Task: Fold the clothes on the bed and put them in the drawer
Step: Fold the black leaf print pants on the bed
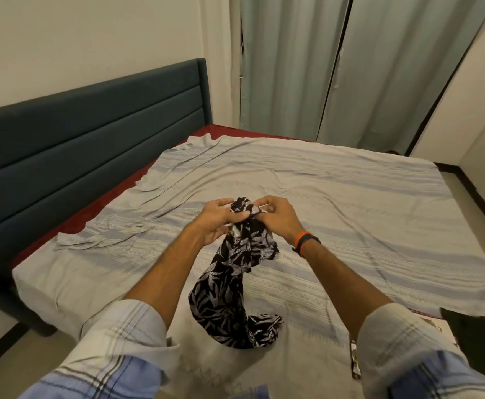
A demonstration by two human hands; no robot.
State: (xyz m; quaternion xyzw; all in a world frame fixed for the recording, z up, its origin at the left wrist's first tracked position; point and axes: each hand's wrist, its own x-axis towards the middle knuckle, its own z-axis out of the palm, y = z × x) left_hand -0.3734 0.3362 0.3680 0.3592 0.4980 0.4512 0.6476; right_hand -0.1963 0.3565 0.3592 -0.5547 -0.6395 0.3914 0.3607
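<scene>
A black garment with a white leaf print [229, 289] hangs bunched over the middle of the bed [350, 214]. Its lower end rests crumpled on the striped grey sheet near me. My left hand [218, 218] grips the top of the garment from the left. My right hand [276, 218] pinches the same top edge from the right, close beside the left hand. A thin white cord or stick shows between my fingers. No drawer is in view.
A dark blue padded headboard [91, 133] runs along the left. Grey curtains [350, 67] hang behind the bed. A dark item [477, 335] and a patterned piece [355, 361] lie at the bed's near right corner. Floor shows at the left and right.
</scene>
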